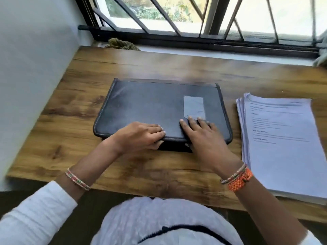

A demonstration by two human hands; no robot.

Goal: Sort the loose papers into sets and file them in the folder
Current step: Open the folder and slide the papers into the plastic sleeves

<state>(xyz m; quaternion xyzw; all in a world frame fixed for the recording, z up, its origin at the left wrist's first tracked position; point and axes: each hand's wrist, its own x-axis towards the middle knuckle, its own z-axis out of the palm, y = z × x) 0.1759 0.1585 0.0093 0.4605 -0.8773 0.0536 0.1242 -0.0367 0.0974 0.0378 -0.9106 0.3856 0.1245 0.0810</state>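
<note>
A brown wood-grain desk (58, 110) stands under a barred window (203, 16). On it the closed dark grey zip folder (150, 103) lies centred, bearing a blank grey label (194, 106). The left hand (139, 134) grips its near edge; the right hand (203, 137) presses flat on top. A stack of white printed papers (283, 144) lies just right, its text unreadable.

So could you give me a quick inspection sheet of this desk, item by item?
Surface: wooden desk, set against a window.
Job's things: dark folder lying flat and closed at the middle; stack of printed papers to its right, apart from it.
Clutter: a crumpled olive cloth at the far edge by the sill.
Grips: left hand holds the folder's near edge, fingers on top and thumb under; right hand rests flat on the cover, fingers straight.
Cables: nothing seen.
Surroundings: barred window ahead, white wall on the left.
</note>
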